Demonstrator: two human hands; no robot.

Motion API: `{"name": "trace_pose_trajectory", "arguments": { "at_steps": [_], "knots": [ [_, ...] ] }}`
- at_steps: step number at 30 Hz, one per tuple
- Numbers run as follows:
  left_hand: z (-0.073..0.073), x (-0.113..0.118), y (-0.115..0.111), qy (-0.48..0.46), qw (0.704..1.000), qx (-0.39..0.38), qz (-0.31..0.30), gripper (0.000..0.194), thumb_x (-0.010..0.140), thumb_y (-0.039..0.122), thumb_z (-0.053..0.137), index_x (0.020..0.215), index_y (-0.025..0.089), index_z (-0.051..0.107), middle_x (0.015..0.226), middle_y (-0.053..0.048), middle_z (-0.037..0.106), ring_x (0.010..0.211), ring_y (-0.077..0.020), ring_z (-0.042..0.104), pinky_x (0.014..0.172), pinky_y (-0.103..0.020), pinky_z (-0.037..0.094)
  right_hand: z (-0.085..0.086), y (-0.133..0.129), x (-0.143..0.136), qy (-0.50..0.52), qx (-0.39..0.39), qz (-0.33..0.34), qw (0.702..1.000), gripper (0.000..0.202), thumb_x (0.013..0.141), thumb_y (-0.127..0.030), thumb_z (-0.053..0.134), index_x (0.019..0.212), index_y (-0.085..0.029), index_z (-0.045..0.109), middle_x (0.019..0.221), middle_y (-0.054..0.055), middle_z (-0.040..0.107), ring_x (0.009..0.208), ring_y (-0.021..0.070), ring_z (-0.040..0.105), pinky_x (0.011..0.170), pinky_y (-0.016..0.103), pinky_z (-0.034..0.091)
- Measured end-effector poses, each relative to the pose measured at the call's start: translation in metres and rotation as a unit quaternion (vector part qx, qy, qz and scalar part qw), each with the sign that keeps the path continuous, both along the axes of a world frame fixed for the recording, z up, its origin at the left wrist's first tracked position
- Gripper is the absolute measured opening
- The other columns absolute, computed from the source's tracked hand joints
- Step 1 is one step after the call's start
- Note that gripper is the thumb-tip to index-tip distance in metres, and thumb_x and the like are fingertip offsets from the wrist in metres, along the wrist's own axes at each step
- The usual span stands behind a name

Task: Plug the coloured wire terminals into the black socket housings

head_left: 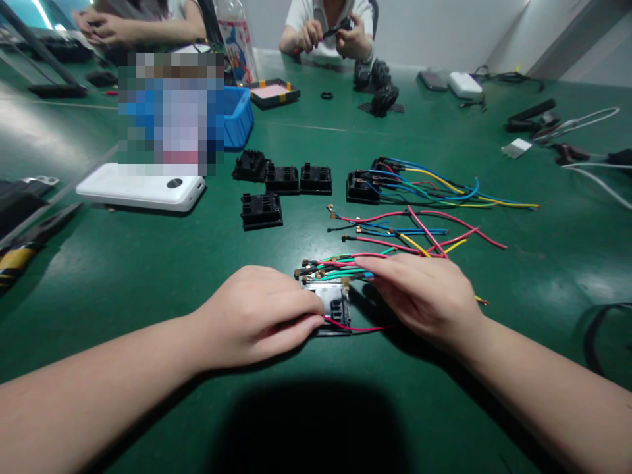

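My left hand [266,315] is closed on the left side of a black plastic housing [340,316] lying on the table in front of me. A red wire [363,329] runs from my left thumb tip across the housing toward the underside of my right hand. My right hand [427,293] has its fingers pressed together at a bundle of wires [340,270], green and red with metal terminals, just behind the housing. Its fingertips touch wires there; exactly which ones they grip is partly hidden. More loose red, blue and yellow wires [424,230] lie beyond.
Several black housings [261,210] sit farther back, and two wired housings [363,187] stand right of them. A white power bank [143,186], a blue bin [237,118] and yellow-handled pliers [29,253] are at left. Two other people's hands [338,38] appear across the table.
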State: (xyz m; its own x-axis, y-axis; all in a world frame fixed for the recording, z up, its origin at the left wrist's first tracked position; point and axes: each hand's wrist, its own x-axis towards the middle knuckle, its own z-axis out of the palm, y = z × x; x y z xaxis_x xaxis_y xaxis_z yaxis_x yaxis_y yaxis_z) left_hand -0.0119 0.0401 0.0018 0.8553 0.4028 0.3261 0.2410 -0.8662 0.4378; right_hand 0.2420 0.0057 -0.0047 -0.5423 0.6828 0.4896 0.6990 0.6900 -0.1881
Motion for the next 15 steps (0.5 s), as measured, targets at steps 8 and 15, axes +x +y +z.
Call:
{"name": "trace_pose_trajectory", "arguments": {
  "at_steps": [8,15],
  "knots": [
    [0.0021,0.0005,-0.0008,0.004,1.0,0.001,0.007,0.013,0.092,0.02,0.053,0.091,0.015,0.066,0.066,0.0,0.064,0.058,-0.0117,0.056,0.057,-0.026,0.035,0.008,-0.007,-0.0082,-0.151,0.003,-0.075,0.986,0.024,0.09,-0.026,0.049,0.071,-0.019,0.061,0.059,0.001,0.061,0.051,0.0148,0.054,0.05,0.03,0.025],
    [0.0009,-0.0001,-0.0005,0.008,1.0,0.002,0.003,0.015,0.093,0.02,0.052,0.092,0.016,0.066,0.065,0.0,0.063,0.057,-0.0116,0.055,0.056,-0.026,0.035,0.0082,-0.0052,-0.009,-0.168,-0.038,-0.066,0.983,0.024,0.085,-0.029,0.049,0.064,-0.02,0.056,0.056,0.0,0.057,0.05,0.0149,0.053,0.052,0.031,0.024]
  ]
}}
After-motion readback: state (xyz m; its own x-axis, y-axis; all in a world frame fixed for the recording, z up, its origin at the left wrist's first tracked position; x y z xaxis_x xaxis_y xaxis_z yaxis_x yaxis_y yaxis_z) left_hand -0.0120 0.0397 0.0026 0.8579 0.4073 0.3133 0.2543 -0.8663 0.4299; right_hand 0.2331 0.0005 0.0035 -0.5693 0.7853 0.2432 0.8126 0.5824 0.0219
